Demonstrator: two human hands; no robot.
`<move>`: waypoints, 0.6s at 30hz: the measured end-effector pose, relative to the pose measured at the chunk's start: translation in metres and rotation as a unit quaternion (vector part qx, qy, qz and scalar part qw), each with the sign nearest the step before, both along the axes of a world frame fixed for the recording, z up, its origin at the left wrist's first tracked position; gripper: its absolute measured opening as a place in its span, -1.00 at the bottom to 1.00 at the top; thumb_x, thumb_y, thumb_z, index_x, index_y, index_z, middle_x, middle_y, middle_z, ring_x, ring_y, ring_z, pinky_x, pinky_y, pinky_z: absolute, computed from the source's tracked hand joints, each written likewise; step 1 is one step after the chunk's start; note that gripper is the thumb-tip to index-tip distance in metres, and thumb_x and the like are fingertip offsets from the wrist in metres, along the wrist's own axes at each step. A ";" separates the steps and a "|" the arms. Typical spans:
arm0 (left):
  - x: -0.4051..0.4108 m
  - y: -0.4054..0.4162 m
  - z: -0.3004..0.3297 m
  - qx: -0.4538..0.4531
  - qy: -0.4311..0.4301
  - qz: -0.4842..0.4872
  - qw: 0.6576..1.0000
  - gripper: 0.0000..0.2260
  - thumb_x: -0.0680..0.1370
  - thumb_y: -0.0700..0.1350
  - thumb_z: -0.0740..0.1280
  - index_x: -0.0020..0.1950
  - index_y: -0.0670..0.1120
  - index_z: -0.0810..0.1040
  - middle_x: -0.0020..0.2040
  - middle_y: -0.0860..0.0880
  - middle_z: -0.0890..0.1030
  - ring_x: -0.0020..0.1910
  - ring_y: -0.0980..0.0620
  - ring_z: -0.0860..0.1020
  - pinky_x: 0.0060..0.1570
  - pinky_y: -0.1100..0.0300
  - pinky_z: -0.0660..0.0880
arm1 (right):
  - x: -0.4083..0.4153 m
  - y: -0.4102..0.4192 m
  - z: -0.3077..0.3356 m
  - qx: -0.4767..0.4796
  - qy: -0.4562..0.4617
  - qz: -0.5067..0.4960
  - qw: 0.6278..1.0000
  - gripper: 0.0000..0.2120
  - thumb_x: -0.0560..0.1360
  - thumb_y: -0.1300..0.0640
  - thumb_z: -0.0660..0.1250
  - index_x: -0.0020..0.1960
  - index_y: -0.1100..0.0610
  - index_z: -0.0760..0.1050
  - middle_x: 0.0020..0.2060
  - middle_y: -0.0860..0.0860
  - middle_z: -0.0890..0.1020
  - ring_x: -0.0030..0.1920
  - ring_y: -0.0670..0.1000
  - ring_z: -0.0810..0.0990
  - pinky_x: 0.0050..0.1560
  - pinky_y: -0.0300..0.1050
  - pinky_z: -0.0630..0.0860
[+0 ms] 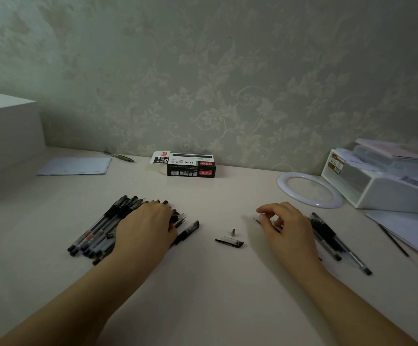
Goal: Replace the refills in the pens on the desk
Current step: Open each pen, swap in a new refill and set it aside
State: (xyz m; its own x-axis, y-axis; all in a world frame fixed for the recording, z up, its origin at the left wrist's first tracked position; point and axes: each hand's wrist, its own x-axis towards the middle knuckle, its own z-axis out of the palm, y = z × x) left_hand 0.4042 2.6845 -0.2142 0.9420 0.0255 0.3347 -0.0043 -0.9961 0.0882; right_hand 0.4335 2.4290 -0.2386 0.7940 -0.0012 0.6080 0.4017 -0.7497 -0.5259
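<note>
Left hand palm down on a heap of pens at the left of the desk, fingers spread fairly flat over the far end of the heap, pressing or resting rather than gripping. Heap fanned out, tips toward the near left, partly hidden under the hand. One more capped pen just beside the hand on its right, slanted, apart from the heap.

Right hand hovering low at the right, fingers loosely curled, thumb and forefinger close together at a thin refill whose tip pokes out to the left; cannot tell whether pinched or only touched. Behind and right of that hand, a smaller group of pens lying slantwise, partly covered by the wrist.

Between the two hands, on bare desk: a small metal cone tip standing upright, and just in front of it a short black cap lying flat.

Farther back against the wall, a black and white box with one end flap open. Left of it a loose pen and a sheet of paper. At the far right a white ring, a white tray stacked with papers, more sheets with a thin dark stick on them. White case at the far left.
</note>
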 end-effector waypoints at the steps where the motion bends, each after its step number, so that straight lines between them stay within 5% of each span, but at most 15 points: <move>1: 0.000 -0.001 0.000 0.003 -0.001 0.000 1.000 -0.80 0.57 -0.02 0.20 -0.24 -0.01 0.34 -0.30 0.09 0.30 -0.28 0.07 0.41 -0.35 0.21 0.35 | 0.000 0.000 0.000 0.000 0.001 -0.002 1.000 -0.89 0.51 0.22 0.41 -0.02 0.05 0.65 -0.16 -0.12 0.59 -0.21 -0.12 0.50 -0.13 -0.19 0.50; 6: -0.004 -0.006 0.009 -0.023 -0.053 -0.003 0.998 -0.82 0.60 0.02 0.19 -0.05 -0.05 0.50 -0.16 0.06 0.39 -0.26 0.06 0.48 -0.33 0.19 0.48 | -0.003 0.003 0.003 0.030 0.001 0.000 1.000 -0.88 0.52 0.22 0.39 -0.01 0.04 0.64 -0.17 -0.15 0.60 -0.22 -0.13 0.51 -0.21 -0.41 0.40; 10: -0.014 -0.019 0.019 -0.089 -0.149 -0.130 0.976 -0.83 0.57 0.05 0.24 -0.03 -0.03 0.50 -0.09 0.10 0.39 -0.32 0.11 0.48 -0.48 0.33 0.29 | -0.014 0.016 0.017 0.238 0.039 0.095 0.966 -0.96 0.51 0.06 0.42 -0.05 -0.02 0.64 -0.24 -0.09 0.67 -0.26 -0.14 0.58 -0.21 -0.33 0.51; 12: -0.020 -0.028 0.019 -0.113 -0.147 -0.194 0.963 -0.79 0.55 0.09 0.19 -0.01 0.00 0.52 -0.06 0.11 0.43 -0.27 0.10 0.54 -0.47 0.23 0.42 | -0.022 0.027 0.023 0.319 0.112 0.193 0.921 -0.81 0.40 -0.05 0.44 -0.05 0.01 0.67 -0.27 -0.01 0.69 -0.34 -0.14 0.57 -0.25 -0.33 0.52; 15: -0.023 -0.040 0.011 -0.121 -0.123 -0.234 0.957 -0.78 0.55 0.11 0.18 0.02 0.02 0.52 -0.02 0.12 0.44 -0.24 0.07 0.56 -0.39 0.06 0.51 | -0.030 0.038 0.022 0.313 0.183 0.269 0.892 -0.77 0.35 -0.02 0.46 -0.07 0.07 0.70 -0.27 0.08 0.71 -0.35 -0.08 0.57 -0.26 -0.28 0.53; 18: -0.019 -0.043 0.005 -0.119 -0.115 -0.234 0.958 -0.79 0.57 0.13 0.18 0.00 0.04 0.51 -0.03 0.13 0.42 -0.24 0.10 0.52 -0.38 0.10 0.50 | -0.029 0.039 0.018 0.320 0.202 0.265 0.887 -0.90 0.42 0.08 0.45 -0.12 0.09 0.69 -0.29 0.10 0.69 -0.35 -0.02 0.56 -0.27 -0.23 0.53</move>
